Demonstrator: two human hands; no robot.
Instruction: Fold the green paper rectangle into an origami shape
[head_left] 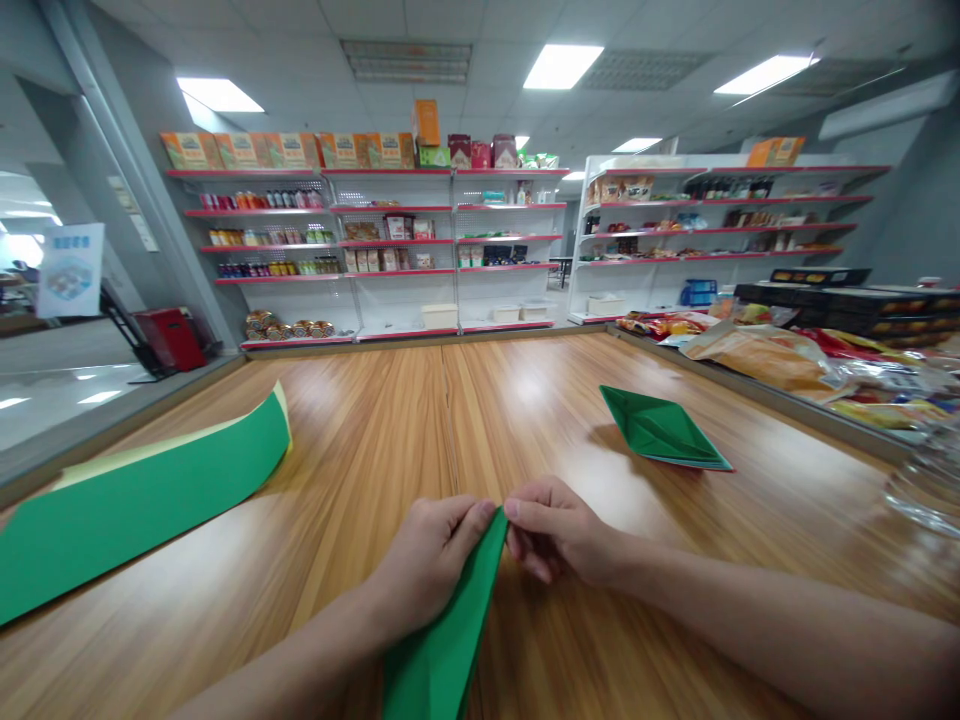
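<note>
A folded strip of green paper (450,650) runs from the bottom edge up to a narrow tip between my hands. My left hand (431,560) grips it along its left side, thumb on top near the tip. At that same tip, my right hand (559,530) pinches the paper between thumb and forefinger, its other fingers curled below. A larger green sheet (157,500) with a pale yellow layer behind it lies curled on the left of the table. To the right rests a folded green paper piece (664,430), pointed at its ends.
The wooden table (360,420) has a raised rim. A clear glass object (930,485) stands at the right edge. Beyond the right rim lie packaged snacks (765,355) and stacked black boxes (847,305). Stocked shelves (390,240) line the back.
</note>
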